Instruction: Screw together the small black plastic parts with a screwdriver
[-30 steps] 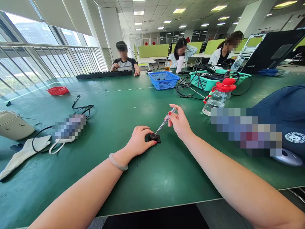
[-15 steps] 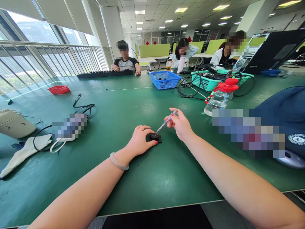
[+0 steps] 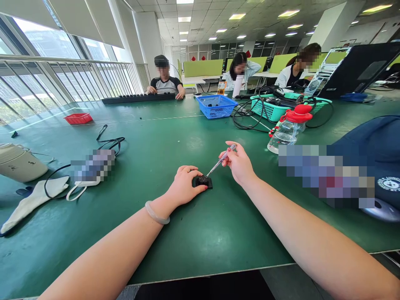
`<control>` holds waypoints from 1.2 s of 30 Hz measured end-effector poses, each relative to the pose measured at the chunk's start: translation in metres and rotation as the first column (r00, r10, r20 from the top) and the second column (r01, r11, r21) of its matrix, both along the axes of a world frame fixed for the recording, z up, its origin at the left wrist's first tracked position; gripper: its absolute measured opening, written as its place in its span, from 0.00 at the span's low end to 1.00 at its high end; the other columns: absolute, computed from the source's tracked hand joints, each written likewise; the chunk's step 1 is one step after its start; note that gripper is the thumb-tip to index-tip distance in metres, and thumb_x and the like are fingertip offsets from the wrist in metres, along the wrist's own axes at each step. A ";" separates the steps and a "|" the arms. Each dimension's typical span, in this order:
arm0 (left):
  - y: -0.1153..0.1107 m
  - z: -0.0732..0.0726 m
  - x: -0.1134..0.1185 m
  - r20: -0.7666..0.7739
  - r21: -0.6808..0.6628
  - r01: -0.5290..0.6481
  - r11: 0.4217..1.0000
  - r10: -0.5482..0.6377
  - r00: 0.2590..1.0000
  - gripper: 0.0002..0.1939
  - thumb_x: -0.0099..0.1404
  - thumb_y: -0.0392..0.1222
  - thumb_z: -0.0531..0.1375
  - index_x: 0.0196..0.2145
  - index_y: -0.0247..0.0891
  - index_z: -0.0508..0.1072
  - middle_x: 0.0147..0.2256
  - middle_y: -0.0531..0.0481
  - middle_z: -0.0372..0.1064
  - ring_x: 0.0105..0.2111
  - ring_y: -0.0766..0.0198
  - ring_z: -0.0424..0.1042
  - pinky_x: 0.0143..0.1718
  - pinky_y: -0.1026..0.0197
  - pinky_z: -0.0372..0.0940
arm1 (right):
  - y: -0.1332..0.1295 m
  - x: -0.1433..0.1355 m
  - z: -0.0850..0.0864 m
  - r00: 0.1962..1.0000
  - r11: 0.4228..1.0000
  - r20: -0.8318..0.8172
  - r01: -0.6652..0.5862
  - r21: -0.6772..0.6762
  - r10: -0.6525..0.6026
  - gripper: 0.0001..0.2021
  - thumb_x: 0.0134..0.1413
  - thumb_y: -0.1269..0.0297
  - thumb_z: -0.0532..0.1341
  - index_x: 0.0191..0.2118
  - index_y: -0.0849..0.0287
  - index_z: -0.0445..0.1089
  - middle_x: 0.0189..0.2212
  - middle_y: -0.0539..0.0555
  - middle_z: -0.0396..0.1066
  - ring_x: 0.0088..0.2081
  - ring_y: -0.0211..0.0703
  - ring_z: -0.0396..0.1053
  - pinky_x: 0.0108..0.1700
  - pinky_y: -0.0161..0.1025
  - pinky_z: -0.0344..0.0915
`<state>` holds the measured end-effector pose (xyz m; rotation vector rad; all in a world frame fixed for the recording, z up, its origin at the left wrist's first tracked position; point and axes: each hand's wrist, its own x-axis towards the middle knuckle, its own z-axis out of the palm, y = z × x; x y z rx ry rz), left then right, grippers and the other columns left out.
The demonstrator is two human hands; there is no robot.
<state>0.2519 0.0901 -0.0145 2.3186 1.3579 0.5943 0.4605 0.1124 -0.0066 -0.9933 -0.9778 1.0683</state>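
Note:
My left hand grips a small black part by its left side, thumb in front and fingers behind, against the green tabletop. In my right hand is a slim screwdriver with a clear handle, slanting down to the left. Its tip meets the top of the black part or hovers just over it; I cannot tell which. Small details on the part's upper face are too fine to make out.
A clear bottle with a red lid stands right of my right hand. Farther back are a blue basket, a teal basket with cables, and a red tray. A white glove lies left. Several people sit beyond.
The screwdriver's tip has shifted slightly to the right over the black part, and my right hand moved slightly with it. My left hand keeps its grip.

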 end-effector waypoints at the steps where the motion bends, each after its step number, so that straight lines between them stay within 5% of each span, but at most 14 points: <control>1: 0.000 0.000 0.000 -0.001 0.003 0.000 1.000 0.000 1.000 0.17 0.58 0.46 0.69 0.45 0.41 0.77 0.55 0.43 0.69 0.62 0.44 0.59 0.65 0.39 0.58 | 0.000 0.000 0.000 1.000 1.000 0.003 -0.004 -0.007 0.004 0.19 0.53 0.52 0.65 0.46 0.52 0.60 0.23 0.45 0.71 0.20 0.35 0.63 0.29 0.38 0.63; 18: 0.000 0.000 0.000 0.012 0.021 0.000 1.000 0.000 1.000 0.15 0.58 0.46 0.68 0.44 0.43 0.78 0.54 0.44 0.69 0.61 0.45 0.58 0.64 0.40 0.57 | 0.005 0.006 -0.005 0.999 0.977 -0.045 0.016 -0.214 -0.027 0.12 0.56 0.61 0.64 0.41 0.53 0.60 0.23 0.46 0.70 0.20 0.35 0.63 0.26 0.37 0.63; 29: -0.002 0.003 0.001 -0.009 0.004 0.000 1.000 0.000 1.000 0.16 0.59 0.45 0.68 0.44 0.42 0.78 0.55 0.43 0.69 0.62 0.45 0.58 0.65 0.40 0.57 | -0.002 0.001 0.003 0.991 0.991 0.115 -0.080 0.105 0.067 0.22 0.53 0.48 0.64 0.47 0.50 0.58 0.25 0.43 0.70 0.21 0.36 0.64 0.31 0.40 0.64; 36: -0.001 0.002 0.000 0.010 0.013 -0.002 1.000 0.002 1.000 0.16 0.58 0.45 0.68 0.44 0.42 0.78 0.55 0.43 0.69 0.62 0.44 0.59 0.64 0.39 0.57 | 0.004 0.001 -0.005 0.997 1.000 0.072 -0.017 -0.015 0.018 0.25 0.49 0.45 0.67 0.45 0.51 0.59 0.21 0.41 0.66 0.19 0.34 0.62 0.29 0.38 0.61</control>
